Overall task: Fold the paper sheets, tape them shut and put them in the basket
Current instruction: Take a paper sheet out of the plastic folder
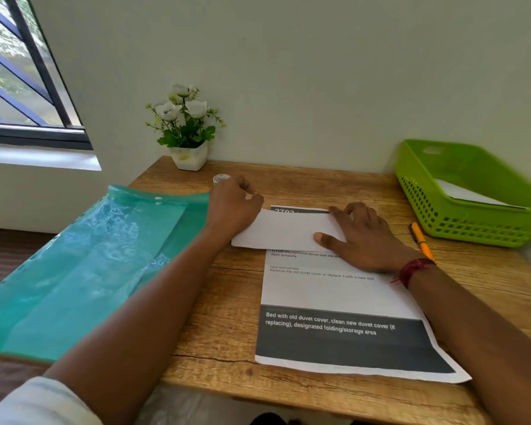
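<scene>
A folded white paper strip (284, 230) lies across the top of a printed sheet (334, 302) on the wooden desk (215, 302). My right hand (364, 237) presses flat on the strip's right end, fingers spread and thumb on the paper. My left hand (233, 204) rests its heel on the strip's left end with its fingers curled; what is under them is hidden. A small tape roll (221, 178) stands just behind that hand. The green basket (442, 219) sits at the right rear with a folded white paper (469, 194) inside.
An orange pen (421, 240) lies between my right wrist and the basket. A teal plastic folder (89, 256) covers the desk's left side and overhangs its edge. A potted white flower (187, 154) stands against the back wall. A window is at the upper left.
</scene>
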Motion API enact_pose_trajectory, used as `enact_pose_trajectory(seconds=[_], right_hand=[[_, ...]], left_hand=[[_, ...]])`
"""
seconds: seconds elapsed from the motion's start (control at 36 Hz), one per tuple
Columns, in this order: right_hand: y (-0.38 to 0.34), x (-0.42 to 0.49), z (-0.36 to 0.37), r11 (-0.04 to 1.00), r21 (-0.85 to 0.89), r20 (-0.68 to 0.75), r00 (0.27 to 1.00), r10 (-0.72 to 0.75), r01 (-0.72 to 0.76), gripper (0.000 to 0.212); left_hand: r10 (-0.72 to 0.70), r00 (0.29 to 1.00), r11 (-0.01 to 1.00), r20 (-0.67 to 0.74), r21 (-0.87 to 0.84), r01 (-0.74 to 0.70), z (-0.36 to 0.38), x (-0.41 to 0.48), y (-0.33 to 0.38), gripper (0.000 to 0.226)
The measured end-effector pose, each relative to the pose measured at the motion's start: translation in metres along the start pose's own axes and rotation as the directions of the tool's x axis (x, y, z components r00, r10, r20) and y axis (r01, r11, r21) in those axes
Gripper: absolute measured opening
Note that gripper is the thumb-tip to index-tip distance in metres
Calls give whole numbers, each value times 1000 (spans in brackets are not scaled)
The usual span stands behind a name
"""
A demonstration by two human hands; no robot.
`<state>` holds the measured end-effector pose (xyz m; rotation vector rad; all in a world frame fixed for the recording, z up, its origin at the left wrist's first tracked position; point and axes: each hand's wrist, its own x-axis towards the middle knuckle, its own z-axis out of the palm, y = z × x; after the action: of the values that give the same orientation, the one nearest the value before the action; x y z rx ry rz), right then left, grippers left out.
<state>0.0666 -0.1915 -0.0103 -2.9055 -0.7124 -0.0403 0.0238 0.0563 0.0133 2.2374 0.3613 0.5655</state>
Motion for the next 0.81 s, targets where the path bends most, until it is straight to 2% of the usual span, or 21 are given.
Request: enact_pose_trajectory(seconds=[0.17,0.28,0.39,0.5,0.61,0.81], right_hand=[[1,-1,2,1000,19,-19,1000,1,-1,82],[0,-3,1,1000,7,-27,1000,4,-4,81],[2,-2,2,1000,0,-36,999,3,-3,81],[3,-2,2,1000,-10,-47,999,-3,2,81],[2,-1,3,1000,-17,-58,998,-17,16,78],[3,-2,1,999,-7,-109,993,-46,45,70]], left_hand=[[16,996,998,-86,-55,-21,-3,-6,3,38],[-81,992,975,-102,-213,58,-4,-6,4,46],[-210,977,905,-40,-385,179,-5,-7,8,54],[-277,960,860,25,-440,260,-4,-9,9,49],[-245,965,865,96,-428,262,-3,-9,9,37],[-231,972,925,34,-302,231,-2,-2,0,21]])
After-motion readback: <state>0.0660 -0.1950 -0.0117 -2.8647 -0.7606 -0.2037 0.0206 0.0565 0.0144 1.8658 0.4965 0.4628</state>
